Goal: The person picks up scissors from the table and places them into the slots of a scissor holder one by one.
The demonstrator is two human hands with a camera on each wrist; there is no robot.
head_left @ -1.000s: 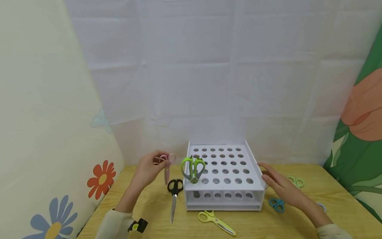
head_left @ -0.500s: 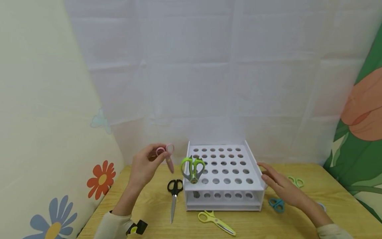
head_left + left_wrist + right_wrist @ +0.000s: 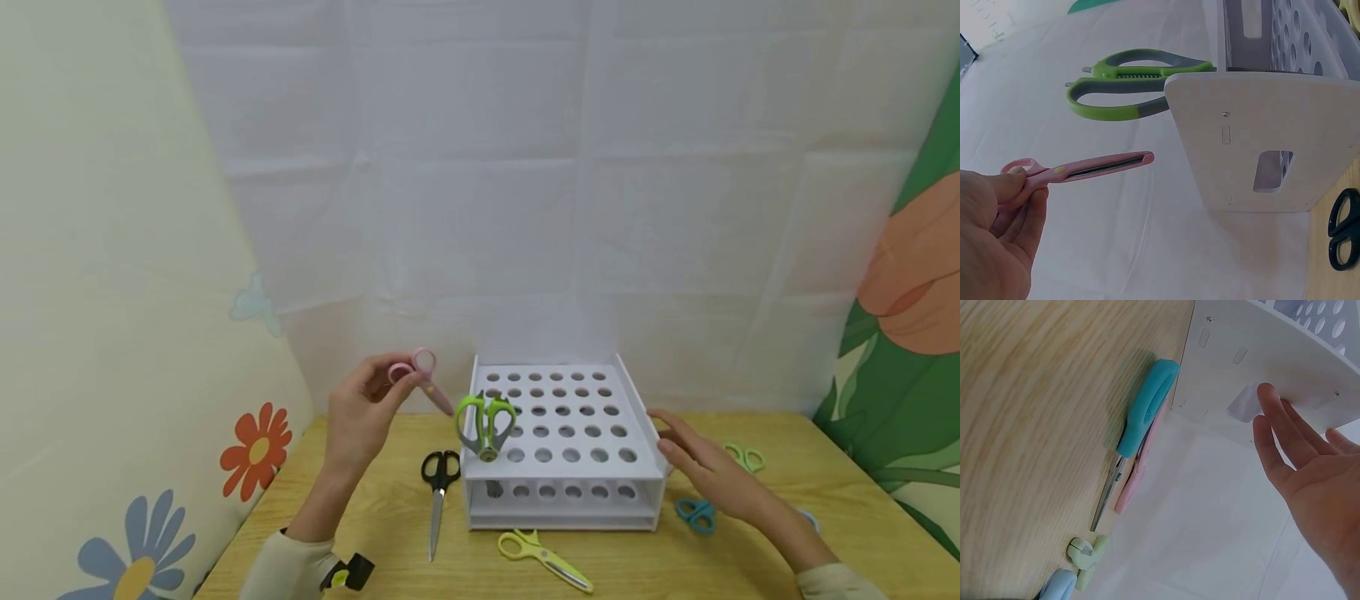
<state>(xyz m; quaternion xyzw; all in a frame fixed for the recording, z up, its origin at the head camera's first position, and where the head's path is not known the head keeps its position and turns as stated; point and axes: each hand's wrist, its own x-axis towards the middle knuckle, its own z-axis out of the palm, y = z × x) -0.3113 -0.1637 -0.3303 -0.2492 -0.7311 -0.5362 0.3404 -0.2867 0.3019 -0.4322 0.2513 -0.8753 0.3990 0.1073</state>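
Pink scissors rise, tilting toward the white rack, uninserted; left hand pinches them, right hand grasps nothing.

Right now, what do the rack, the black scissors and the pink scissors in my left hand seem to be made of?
Rack: probably plastic board, smooth, matte white, going by its flat panels and clean-edged holes. Black scissors: the silvery, shiny blade looks like metal; the black handles are likely plastic. Pink scissors: smooth, evenly coloured, likely plastic; the dark strip along the blade might be metal.
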